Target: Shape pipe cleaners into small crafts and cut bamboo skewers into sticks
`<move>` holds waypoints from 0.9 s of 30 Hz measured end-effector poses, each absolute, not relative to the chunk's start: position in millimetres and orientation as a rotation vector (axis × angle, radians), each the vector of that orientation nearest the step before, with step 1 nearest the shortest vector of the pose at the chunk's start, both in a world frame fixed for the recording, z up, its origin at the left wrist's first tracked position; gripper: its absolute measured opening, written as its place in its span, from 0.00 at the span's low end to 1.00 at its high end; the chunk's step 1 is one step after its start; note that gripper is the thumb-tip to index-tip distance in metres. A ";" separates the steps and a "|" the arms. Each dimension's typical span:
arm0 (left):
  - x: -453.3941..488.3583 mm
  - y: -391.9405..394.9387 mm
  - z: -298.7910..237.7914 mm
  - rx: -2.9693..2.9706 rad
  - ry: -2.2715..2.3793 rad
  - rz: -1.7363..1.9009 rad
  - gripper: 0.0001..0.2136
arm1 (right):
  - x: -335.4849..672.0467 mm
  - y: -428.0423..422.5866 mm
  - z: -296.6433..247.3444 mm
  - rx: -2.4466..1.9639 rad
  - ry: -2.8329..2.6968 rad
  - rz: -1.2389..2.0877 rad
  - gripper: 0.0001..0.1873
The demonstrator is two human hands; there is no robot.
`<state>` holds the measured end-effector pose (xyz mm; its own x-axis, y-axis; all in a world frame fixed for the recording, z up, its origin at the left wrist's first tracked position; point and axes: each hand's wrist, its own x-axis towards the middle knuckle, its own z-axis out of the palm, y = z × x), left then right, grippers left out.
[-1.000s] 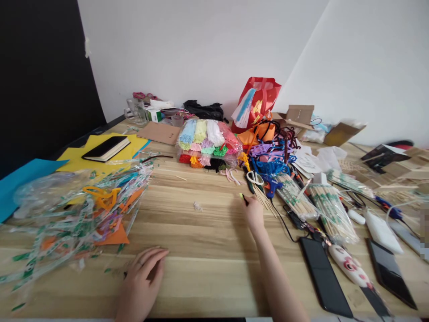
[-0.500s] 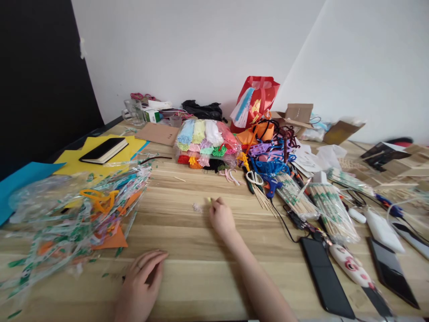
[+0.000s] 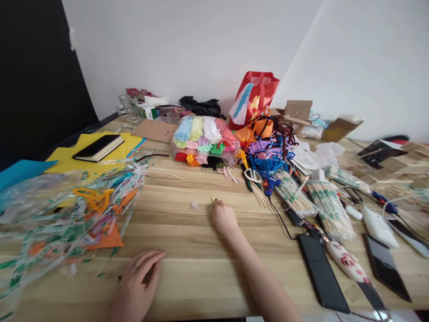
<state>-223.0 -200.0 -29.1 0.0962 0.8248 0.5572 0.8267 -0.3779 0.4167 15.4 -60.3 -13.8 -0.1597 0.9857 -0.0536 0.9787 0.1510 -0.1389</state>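
My right hand (image 3: 225,218) reaches over the middle of the table with its fingers closed. A tiny yellowish piece (image 3: 213,200) shows at its fingertips, too small to name. Just left of it lies a small whitish crumpled bit (image 3: 194,205) on the wood. My left hand (image 3: 142,275) rests near the front edge, fingers loosely curved and the thumb apart, holding nothing. Beside it on the left spreads a heap of clear and green plastic strips (image 3: 73,223). A short thin stick (image 3: 177,177) lies farther back.
A bag of coloured pipe cleaners (image 3: 206,141) lies at the back, near a red gift bag (image 3: 259,96). To the right are white-handled scissors (image 3: 253,175), a blue glue gun (image 3: 270,183), packs of wooden sticks (image 3: 326,205) and a black phone (image 3: 321,273). A black notebook (image 3: 97,148) sits on yellow paper.
My right hand has shifted slightly right, away from the whitish bit, its fingers still closed. The left hand stays about where it was. The whole view has shifted a little.
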 end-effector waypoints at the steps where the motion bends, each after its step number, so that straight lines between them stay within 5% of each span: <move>1: -222.9 -200.0 -28.7 -2.322 -1.746 -1.183 0.08 | 10.3 -61.2 -11.6 -1.954 -2.376 0.234 0.14; 11: -222.6 -199.6 -31.0 -2.334 -1.750 -1.206 0.08 | 95.3 -74.1 -14.5 -2.397 -1.901 0.095 0.14; 22: -220.5 -199.5 -23.7 -2.323 -1.737 -1.156 0.09 | 18.7 -70.6 -7.0 -1.864 -2.350 0.321 0.14; 27: -221.8 -200.6 -26.5 -2.339 -1.757 -1.166 0.09 | 69.5 -51.4 -8.3 -2.199 -1.988 0.147 0.16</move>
<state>-221.8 -200.6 -26.5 0.1032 0.8314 0.5460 0.8261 -0.3774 0.4184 69.5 -51.4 -8.3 0.1049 0.9936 0.0428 0.9764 -0.0947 -0.1940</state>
